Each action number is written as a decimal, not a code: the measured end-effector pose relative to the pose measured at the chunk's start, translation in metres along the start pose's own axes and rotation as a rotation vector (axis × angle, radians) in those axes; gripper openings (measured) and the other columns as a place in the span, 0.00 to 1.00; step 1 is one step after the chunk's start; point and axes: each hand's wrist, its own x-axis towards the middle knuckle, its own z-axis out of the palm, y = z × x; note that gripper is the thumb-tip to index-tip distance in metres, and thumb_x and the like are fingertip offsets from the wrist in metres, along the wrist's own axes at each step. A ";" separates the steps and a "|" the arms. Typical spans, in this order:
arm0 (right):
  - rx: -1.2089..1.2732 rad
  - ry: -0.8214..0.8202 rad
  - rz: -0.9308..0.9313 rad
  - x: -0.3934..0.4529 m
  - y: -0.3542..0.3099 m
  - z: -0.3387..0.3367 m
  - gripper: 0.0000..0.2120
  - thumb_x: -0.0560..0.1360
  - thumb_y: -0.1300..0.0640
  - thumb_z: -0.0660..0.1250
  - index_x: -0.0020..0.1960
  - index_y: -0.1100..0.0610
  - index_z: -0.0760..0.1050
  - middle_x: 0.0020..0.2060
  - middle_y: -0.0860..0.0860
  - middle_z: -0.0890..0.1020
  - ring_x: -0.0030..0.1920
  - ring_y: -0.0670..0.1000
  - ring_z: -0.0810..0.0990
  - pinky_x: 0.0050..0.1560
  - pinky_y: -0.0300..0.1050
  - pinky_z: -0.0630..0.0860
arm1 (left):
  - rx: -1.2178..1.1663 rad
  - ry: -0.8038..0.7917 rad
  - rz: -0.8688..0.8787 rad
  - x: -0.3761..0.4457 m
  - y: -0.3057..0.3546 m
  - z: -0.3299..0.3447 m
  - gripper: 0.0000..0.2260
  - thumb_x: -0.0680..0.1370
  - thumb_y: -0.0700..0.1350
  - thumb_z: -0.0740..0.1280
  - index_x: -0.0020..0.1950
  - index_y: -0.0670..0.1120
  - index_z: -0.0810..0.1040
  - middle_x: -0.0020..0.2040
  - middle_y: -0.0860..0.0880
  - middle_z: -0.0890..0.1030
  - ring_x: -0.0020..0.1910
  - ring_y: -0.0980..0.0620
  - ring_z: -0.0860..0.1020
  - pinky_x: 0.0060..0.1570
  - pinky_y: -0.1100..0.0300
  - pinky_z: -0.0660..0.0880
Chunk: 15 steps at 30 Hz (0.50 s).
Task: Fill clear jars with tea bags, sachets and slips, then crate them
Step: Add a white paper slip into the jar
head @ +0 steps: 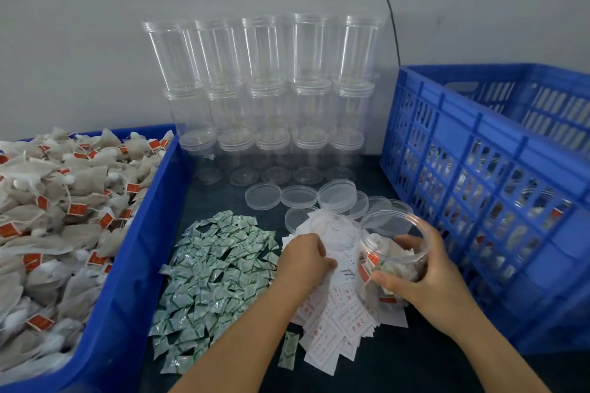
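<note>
My right hand (pixel 424 281) grips a clear open jar (pixel 394 242) that holds tea bags with red tags and a green sachet. It stands on the dark table beside the blue crate (pixel 498 188). My left hand (pixel 303 260) lies on the pile of white paper slips (pixel 338 319), its fingers curled and pinching at a slip. Left of the slips is a heap of green-and-white sachets (pixel 217 277). A blue bin (pixel 137 265) at the far left is full of tea bags (pixel 48 217).
Empty clear jars (pixel 271 99) are stacked three high against the grey wall. Several clear lids (pixel 300 196) lie in front of them. The blue crate on the right holds filled jars, seen through its slots. One sachet (pixel 289 349) lies apart near the front.
</note>
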 end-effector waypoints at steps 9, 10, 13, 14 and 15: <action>0.005 -0.033 0.007 -0.002 0.002 0.004 0.39 0.52 0.41 0.79 0.51 0.13 0.60 0.59 0.39 0.74 0.50 0.28 0.77 0.42 0.23 0.73 | -0.073 -0.029 -0.016 0.008 -0.004 -0.004 0.21 0.69 0.49 0.77 0.57 0.46 0.73 0.56 0.49 0.75 0.49 0.53 0.73 0.46 0.62 0.69; 0.001 -0.036 0.007 -0.002 0.002 0.004 0.40 0.52 0.40 0.79 0.51 0.13 0.60 0.59 0.39 0.74 0.50 0.28 0.77 0.42 0.22 0.73 | -0.083 -0.043 -0.022 0.009 -0.004 -0.006 0.21 0.69 0.48 0.77 0.56 0.46 0.73 0.56 0.49 0.75 0.48 0.53 0.73 0.45 0.62 0.69; -0.003 -0.053 0.011 -0.002 0.001 0.005 0.40 0.53 0.41 0.79 0.51 0.13 0.59 0.60 0.38 0.74 0.51 0.26 0.76 0.43 0.21 0.72 | -0.075 -0.057 -0.006 0.012 -0.008 -0.012 0.18 0.71 0.47 0.76 0.57 0.46 0.76 0.54 0.50 0.77 0.46 0.54 0.74 0.43 0.64 0.69; -0.004 -0.059 0.013 -0.002 0.001 0.005 0.41 0.53 0.41 0.79 0.52 0.13 0.59 0.60 0.38 0.73 0.51 0.26 0.75 0.43 0.20 0.71 | -0.059 -0.055 0.012 0.011 -0.009 -0.014 0.16 0.72 0.47 0.74 0.57 0.46 0.77 0.53 0.50 0.79 0.46 0.54 0.75 0.44 0.63 0.70; -0.006 -0.065 0.012 -0.002 0.001 0.005 0.41 0.52 0.41 0.79 0.52 0.13 0.59 0.60 0.38 0.73 0.52 0.26 0.75 0.44 0.20 0.71 | -0.034 -0.050 0.030 0.009 -0.010 -0.016 0.12 0.74 0.47 0.72 0.55 0.45 0.79 0.51 0.50 0.80 0.46 0.53 0.76 0.44 0.62 0.72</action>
